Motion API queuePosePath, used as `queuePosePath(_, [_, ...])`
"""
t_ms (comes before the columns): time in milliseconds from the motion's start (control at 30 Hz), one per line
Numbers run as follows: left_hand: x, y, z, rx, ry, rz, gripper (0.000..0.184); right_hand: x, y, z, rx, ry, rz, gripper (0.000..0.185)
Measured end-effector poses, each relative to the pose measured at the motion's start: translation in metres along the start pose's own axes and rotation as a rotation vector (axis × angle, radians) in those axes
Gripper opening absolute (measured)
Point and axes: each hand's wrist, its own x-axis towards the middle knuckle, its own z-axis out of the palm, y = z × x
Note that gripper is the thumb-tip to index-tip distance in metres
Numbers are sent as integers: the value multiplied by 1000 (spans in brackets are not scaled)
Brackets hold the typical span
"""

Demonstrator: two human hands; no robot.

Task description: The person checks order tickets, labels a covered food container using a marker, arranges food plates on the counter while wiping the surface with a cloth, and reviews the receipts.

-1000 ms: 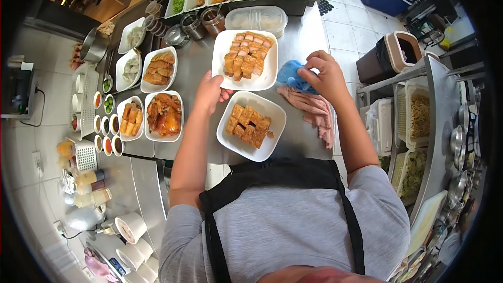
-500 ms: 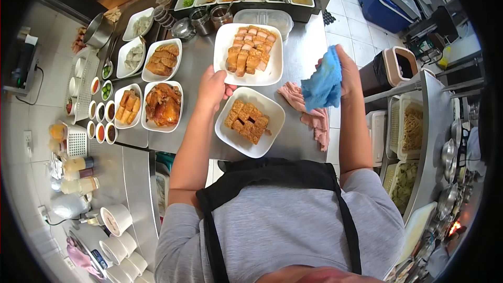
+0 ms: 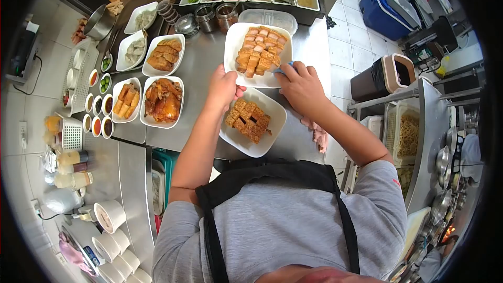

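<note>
My left hand (image 3: pixel 224 90) grips the lower left corner of a white square bowl (image 3: pixel 232 32) that holds sliced crispy pork (image 3: pixel 260 50). At that bowl's lower right edge, my right hand (image 3: pixel 300 85) presses a blue cloth (image 3: pixel 285 67), mostly hidden under the fingers. Just below, partly overlapped by the raised bowl, a second white bowl (image 3: pixel 253 150) with browned, cut pork (image 3: pixel 249 120) stands on the steel counter. Part of a pink cloth (image 3: pixel 318 135) shows beneath my right forearm.
Left on the counter (image 3: pixel 198 55) are bowls of roast chicken (image 3: pixel 163 101), rolls (image 3: pixel 126 101) and fried pieces (image 3: pixel 165 55), beside small sauce cups (image 3: pixel 96 126). Spice jars (image 3: pixel 206 17) and a topping rack (image 3: pixel 251 5) stand at the back. A bin (image 3: pixel 371 79) is at right.
My right hand lifted the blue cloth off the counter and brought it left to the upper bowl's edge. The upper bowl, held by my left hand, has shifted slightly right.
</note>
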Motion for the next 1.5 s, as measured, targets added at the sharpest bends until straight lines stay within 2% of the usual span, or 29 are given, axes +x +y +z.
queuePosePath(133, [3, -6, 3, -30, -8, 0, 24, 6, 2, -2, -33, -214, -4, 27])
queuePosePath(233, [5, -10, 2, -26, 11, -18, 24, 9, 25, -5, 302, -29, -152, 21])
queuePosePath(333, [4, -8, 3, -14, 18, -14, 24, 2, 59, -8, 875, -42, -149, 22])
queuePosePath(433, [2, -2, 6, -6, 28, -9, 24, -19, 63, -5, 958, 212, 243, 24])
queuePosePath(467, [1, 1, 8, -4, 32, -10, 24, -22, 53, -1, 887, 311, 286, 22])
queuePosePath(500, [0, 4, 11, -16, 16, -22, 24, -22, 39, 6, 761, 402, 285, 22])
queuePosePath(567, [-2, 8, 17, -33, -16, -43, 25, -22, 11, 16, 528, 519, 108, 23])
queuePosePath(667, [-5, 2, 27, -29, -40, -21, 28, -33, 5, 46, 545, 648, 219, 22])
queuePosePath(767, [-7, 0, 31, -53, -66, -93, 29, -43, 21, 74, 760, 736, 628, 18])
queuePosePath(800, [-8, -3, 33, -58, -75, -73, 34, -38, 22, 69, 946, 743, 895, 9])
queuePosePath(833, [-12, -4, 38, -27, -119, -91, 35, -34, 27, 60, 1302, 799, 990, 13])
queuePosePath(900, [-20, -2, 43, 38, -175, -115, 38, -19, 35, 50, 2069, 839, 1112, 21])
queuePosePath(933, [-21, -2, 45, 34, -235, -121, 41, -20, 40, 54, 2283, 639, 1086, 36])
queuePosePath(967, [-22, 0, 45, 30, -277, -119, 44, -17, 39, 56, 2501, 471, 953, 39])
queuePosePath(1000, [-23, 3, 46, 6, -315, -126, 48, -11, 25, 46, 2697, 365, 696, 42])
queuePosePath(1067, [-22, 6, 49, -3, -345, -136, 56, -4, 8, 34, 2863, 222, 286, 49])
queuePosePath(1133, [-14, 11, 45, 36, -316, -132, 62, 2, -1, 36, 2653, 344, 405, 48])
queuePosePath(1167, [-10, 16, 41, 62, -293, -126, 63, 6, -4, 32, 2335, 529, 772, 45])
queuePosePath(1267, [7, 15, 14, 74, -321, -79, 63, 12, 39, 52, 2371, 335, 763, 39])
queuePosePath(1300, [17, 9, 5, 64, -357, -64, 63, 9, 52, 45, 2116, 273, 1056, 34])
queuePosePath(1367, [33, 0, -15, 82, -260, -80, 55, -18, 72, 43, 1774, 321, 851, 30])
queuePosePath(1400, [44, -9, -26, 83, -234, -105, 51, -32, 72, 39, 1570, 277, 814, 28])
queuePosePath(1433, [47, -10, -36, 111, -256, -63, 47, -46, 71, 38, 1112, 159, 714, 30])
queuePosePath(1467, [47, -11, -41, 116, -230, -70, 47, -57, 65, 44, 984, 129, 471, 38])
queuePosePath(1500, [50, -9, -45, 128, -197, -67, 46, -71, 54, 49, 615, 45, 300, 49])
